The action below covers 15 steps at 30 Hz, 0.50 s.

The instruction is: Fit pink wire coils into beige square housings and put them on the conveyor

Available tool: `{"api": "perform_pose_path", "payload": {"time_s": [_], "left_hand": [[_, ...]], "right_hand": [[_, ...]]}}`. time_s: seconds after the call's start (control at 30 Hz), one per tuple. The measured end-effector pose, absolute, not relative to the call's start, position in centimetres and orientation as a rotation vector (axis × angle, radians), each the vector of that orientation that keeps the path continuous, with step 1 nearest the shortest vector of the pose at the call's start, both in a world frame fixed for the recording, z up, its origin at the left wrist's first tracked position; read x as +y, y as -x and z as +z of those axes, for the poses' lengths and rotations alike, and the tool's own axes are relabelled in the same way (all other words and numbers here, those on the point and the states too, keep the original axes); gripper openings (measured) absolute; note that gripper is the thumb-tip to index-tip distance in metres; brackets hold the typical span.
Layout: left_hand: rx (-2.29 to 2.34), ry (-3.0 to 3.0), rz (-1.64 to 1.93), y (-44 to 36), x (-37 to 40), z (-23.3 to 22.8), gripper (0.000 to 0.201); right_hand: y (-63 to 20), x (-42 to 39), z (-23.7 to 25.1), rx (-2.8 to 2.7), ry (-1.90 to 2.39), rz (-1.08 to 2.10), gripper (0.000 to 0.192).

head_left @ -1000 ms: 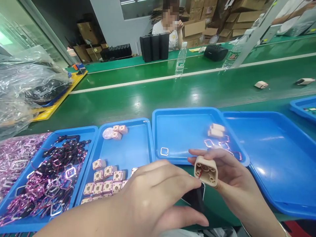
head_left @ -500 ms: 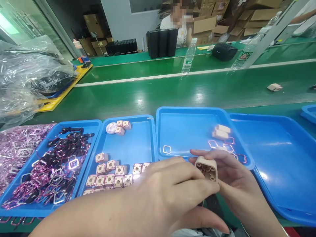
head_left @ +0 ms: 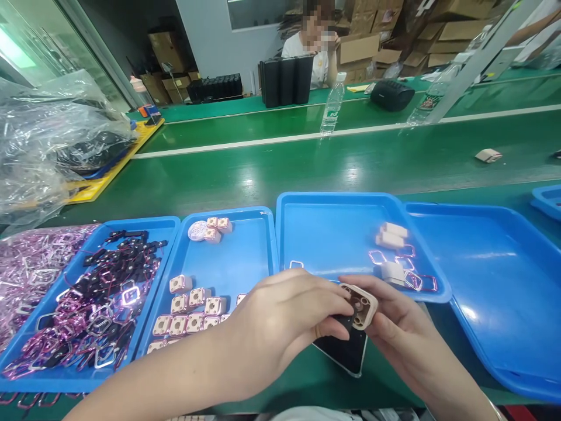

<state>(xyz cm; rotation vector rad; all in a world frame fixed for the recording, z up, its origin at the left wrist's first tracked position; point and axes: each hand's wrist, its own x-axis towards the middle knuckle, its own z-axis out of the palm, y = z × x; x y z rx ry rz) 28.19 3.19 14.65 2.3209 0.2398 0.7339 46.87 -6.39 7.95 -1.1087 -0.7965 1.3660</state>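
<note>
My right hand (head_left: 401,327) grips a small cream plastic housing (head_left: 367,311), its hollow side with round posts turned up toward me. At the near side of that housing, my left hand (head_left: 293,310) is closed in a pinch on a small black part (head_left: 344,325), mostly covered by the fingers. Below both hands a dark phone (head_left: 346,354) lies on the green table. Behind them, a blue tray (head_left: 333,216) carries cream housings (head_left: 392,235) and pink metallic frames (head_left: 377,256) at its right side.
Left of the hands, a blue tray (head_left: 232,257) has rows of cream blocks (head_left: 179,324). Farther left, another tray (head_left: 164,231) holds black parts and pink frames. A blue tray (head_left: 504,263) stands at right. A water bottle (head_left: 333,105) stands beyond; a person sits across the table.
My left hand has drawn back to the left and its fingers now pinch the black part. The housing has tilted and shifted slightly left in my right hand. More of the phone shows.
</note>
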Motion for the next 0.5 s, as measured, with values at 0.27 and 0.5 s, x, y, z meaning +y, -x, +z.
{"api": "perform_pose_path", "payload": {"time_s": [0.27, 0.5], "left_hand": [[0.443, -2.188, 0.953, -28.3, 2.0, 12.4, 0.015], [0.4, -2.186, 0.886, -28.3, 2.2, 11.2, 0.019]], "right_hand": [[-46.2, -6.1, 7.7, -0.764, 1.137, 1.418, 0.034], [-46.4, -5.6, 7.5, -0.792, 1.158, 1.34, 0.033]]}}
